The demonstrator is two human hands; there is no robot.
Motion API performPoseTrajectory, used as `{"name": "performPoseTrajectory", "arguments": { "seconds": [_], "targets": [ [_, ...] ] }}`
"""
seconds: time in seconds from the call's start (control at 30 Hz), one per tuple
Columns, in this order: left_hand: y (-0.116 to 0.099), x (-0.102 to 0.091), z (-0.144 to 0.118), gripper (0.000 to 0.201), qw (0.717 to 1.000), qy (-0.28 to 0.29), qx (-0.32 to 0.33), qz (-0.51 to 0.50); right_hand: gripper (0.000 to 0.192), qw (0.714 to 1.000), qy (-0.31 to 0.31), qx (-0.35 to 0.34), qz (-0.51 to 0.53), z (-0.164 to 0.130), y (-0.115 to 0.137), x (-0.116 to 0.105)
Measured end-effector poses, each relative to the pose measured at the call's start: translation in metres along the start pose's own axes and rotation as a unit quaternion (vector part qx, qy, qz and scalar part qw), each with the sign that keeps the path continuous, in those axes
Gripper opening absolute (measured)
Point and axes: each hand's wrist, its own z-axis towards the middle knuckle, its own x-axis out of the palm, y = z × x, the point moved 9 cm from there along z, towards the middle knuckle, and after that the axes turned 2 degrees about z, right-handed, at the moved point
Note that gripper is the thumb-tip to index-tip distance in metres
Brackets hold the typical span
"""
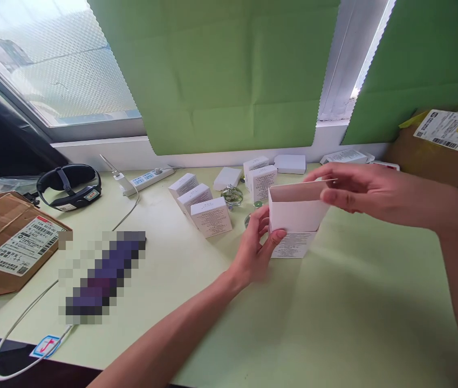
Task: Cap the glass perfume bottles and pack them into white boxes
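Left of the open white box (295,221), I see a taped parcel (8,245), a black headset (69,184) and a row of three small white boxes (200,207) on the pale desk (334,302). My left hand (259,245) pinches the box's lower left edge; the box sits near mid-desk (printed side toward me). My right hand (358,191) pinches its top right rim.

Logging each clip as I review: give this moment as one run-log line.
left hand: grips open white box at its side | right hand: pinches its top flap | nearby: closed white boxes, power strip
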Motion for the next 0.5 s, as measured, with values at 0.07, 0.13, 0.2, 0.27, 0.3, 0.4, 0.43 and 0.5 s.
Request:
{"name": "performPoseTrajectory", "arguments": {
  "seconds": [0.07,0.13,0.2,0.27,0.3,0.4,0.43,0.5],
  "targets": [
    [-0.002,0.0,0.0,0.044,1.0,-0.001,0.015,0.012,0.039,1.0,-0.019,-0.014,0.006,-0.002,0.011,-0.003],
    [-0.003,-0.001,0.0,0.045,1.0,-0.001,0.024,0.019,0.038,0.999,-0.03,-0.036,-0.007,-0.003,0.02,-0.005],
    [-0.003,0.0,0.0,0.047,0.999,-0.001,0.024,0.022,0.038,0.997,-0.043,-0.051,-0.032,-0.002,0.02,-0.006],
    [-0.002,0.0,0.001,0.049,0.999,-0.003,0.024,0.021,0.04,0.995,-0.051,-0.061,-0.053,0.0,0.014,-0.007],
    [-0.002,0.0,0.001,0.05,0.999,-0.004,0.025,0.019,0.04,0.995,-0.051,-0.063,-0.058,0.001,0.01,-0.007],
    [-0.002,0.0,0.001,0.051,1.0,-0.001,0.029,0.012,0.038,0.995,-0.051,-0.061,-0.059,0.003,0.001,-0.007],
    [-0.003,0.001,0.001,0.051,0.999,0.002,0.03,0.011,0.037,0.995,-0.054,-0.057,-0.061,0.003,0.0,-0.007],
    [-0.004,0.002,0.001,0.05,0.999,0.013,0.031,0.011,0.035,0.995,-0.064,-0.045,-0.067,0.003,-0.003,-0.008]
  ]
}}
